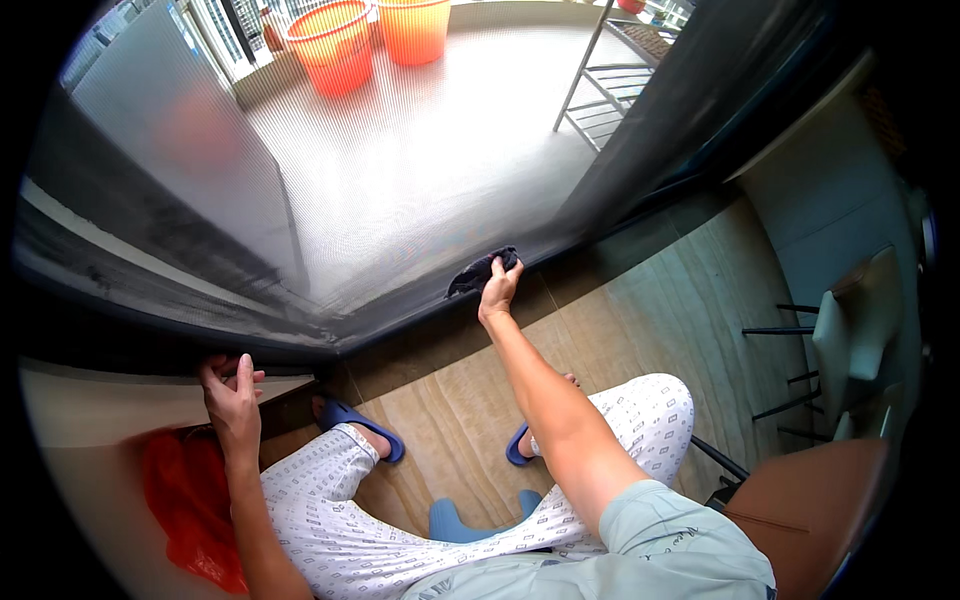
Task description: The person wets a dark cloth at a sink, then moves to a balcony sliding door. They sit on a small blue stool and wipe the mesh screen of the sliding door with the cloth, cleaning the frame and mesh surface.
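A dark cloth [474, 276] is bunched in my right hand [501, 288], which presses it to the lower rail of a dark-framed mesh screen door [420, 187]. My left hand [234, 382] is raised at the left, by the dark frame edge above a pale wall panel, fingers partly spread, with nothing seen in it. Whether its fingertips touch the frame I cannot tell.
Below my left hand hangs a red plastic bag [187, 502]. A blue stool [457, 523] is beneath me. Chairs [832, 337] stand right, a brown seat [802, 510] nearer. Beyond the mesh are orange buckets [330, 56] and a metal rack [592, 82].
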`<act>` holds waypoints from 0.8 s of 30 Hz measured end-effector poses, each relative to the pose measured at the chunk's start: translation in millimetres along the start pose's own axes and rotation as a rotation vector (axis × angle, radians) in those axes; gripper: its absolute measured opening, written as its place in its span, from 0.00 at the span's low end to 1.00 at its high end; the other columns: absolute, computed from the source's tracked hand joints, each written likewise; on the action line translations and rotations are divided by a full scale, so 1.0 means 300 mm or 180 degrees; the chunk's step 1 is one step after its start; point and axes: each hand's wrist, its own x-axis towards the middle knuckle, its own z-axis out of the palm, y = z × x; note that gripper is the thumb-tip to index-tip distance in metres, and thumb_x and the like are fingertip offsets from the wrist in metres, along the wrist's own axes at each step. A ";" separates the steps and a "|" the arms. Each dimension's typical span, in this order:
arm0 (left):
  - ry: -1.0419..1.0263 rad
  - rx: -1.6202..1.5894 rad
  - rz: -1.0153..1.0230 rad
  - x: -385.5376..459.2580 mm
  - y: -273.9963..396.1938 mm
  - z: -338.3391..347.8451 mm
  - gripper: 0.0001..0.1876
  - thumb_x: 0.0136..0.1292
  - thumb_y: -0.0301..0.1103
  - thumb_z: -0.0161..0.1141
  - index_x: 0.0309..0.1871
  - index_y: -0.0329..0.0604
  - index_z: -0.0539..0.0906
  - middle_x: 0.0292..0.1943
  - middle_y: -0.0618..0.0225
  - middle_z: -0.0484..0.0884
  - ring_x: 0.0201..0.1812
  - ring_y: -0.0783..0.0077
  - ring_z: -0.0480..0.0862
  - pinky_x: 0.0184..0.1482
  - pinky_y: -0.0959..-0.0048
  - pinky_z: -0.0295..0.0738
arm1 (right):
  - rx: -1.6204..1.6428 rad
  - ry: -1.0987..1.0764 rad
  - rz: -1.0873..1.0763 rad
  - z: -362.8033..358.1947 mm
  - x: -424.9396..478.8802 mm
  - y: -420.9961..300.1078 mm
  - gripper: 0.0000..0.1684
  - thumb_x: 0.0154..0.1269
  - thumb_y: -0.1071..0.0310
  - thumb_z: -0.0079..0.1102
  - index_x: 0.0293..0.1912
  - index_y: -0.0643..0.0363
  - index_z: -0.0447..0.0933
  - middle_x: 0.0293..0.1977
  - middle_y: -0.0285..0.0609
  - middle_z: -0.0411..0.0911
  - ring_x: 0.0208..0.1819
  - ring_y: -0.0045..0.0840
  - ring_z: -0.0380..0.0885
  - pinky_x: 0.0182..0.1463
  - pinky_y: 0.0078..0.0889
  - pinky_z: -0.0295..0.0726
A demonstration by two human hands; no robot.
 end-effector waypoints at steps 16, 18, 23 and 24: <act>0.0067 0.0044 0.0337 0.020 -0.022 0.062 0.15 0.72 0.30 0.63 0.53 0.31 0.71 0.36 0.54 0.83 0.32 0.62 0.88 0.36 0.65 0.82 | 0.0417 0.0684 0.1649 -0.139 0.189 0.216 0.03 0.73 0.74 0.55 0.42 0.58 0.78 0.43 0.42 0.81 0.46 0.34 0.81 0.55 0.46 0.82; 0.0184 0.0103 0.0406 0.028 -0.036 0.065 0.16 0.71 0.31 0.64 0.52 0.31 0.72 0.35 0.54 0.83 0.31 0.61 0.87 0.37 0.64 0.82 | 0.0950 0.0344 0.1930 -0.058 0.130 0.110 0.05 0.74 0.73 0.53 0.43 0.59 0.78 0.43 0.42 0.82 0.47 0.38 0.82 0.56 0.49 0.83; 0.0452 0.0413 0.0673 0.057 -0.182 0.003 0.17 0.69 0.31 0.65 0.52 0.31 0.72 0.39 0.51 0.81 0.33 0.56 0.87 0.38 0.62 0.82 | 0.1086 -0.0580 0.1110 0.233 -0.182 -0.498 0.07 0.76 0.68 0.55 0.48 0.60 0.74 0.41 0.43 0.81 0.41 0.34 0.83 0.49 0.41 0.84; 0.0453 0.0440 0.0723 0.067 -0.204 0.019 0.17 0.69 0.31 0.65 0.53 0.31 0.72 0.40 0.51 0.81 0.34 0.54 0.86 0.39 0.61 0.82 | 0.1001 -0.0644 0.0745 0.264 -0.208 -0.605 0.09 0.76 0.67 0.56 0.49 0.61 0.72 0.40 0.43 0.81 0.39 0.33 0.83 0.47 0.39 0.84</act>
